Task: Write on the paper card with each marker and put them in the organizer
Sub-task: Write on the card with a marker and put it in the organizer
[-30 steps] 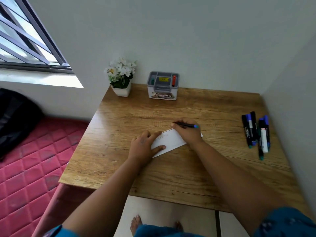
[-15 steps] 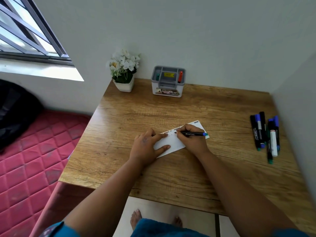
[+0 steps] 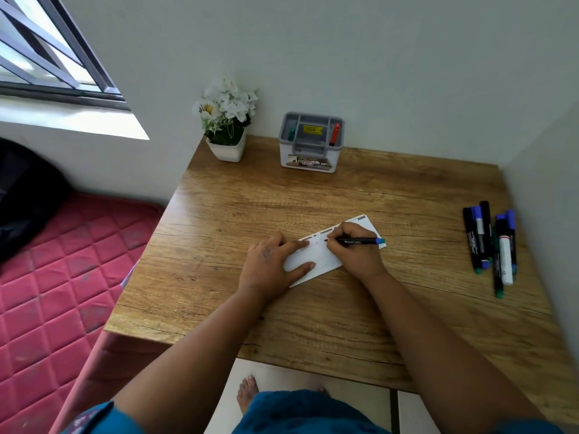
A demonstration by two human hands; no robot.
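White paper card (image 3: 316, 261) lies angled mid-tabletop (image 3: 344, 195), bare wood grain all around it; left hand (image 3: 272, 264) pressed flat on its near-left end, fingers spread, gripping nothing. Right hand (image 3: 354, 249) pinches a black marker (image 3: 357, 241), tip on the card, blue end pointing right. Grey organizer (image 3: 310, 142) sits at the back wall edge, spare markers (image 3: 490, 242) clustered near the right edge.

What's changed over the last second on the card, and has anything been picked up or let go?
The right hand has slid rightward along the paper card with the black marker, uncovering the card's left part and its faint writing. Nothing was picked up or released. The left hand still pins the card; the loose markers and organizer are unchanged.
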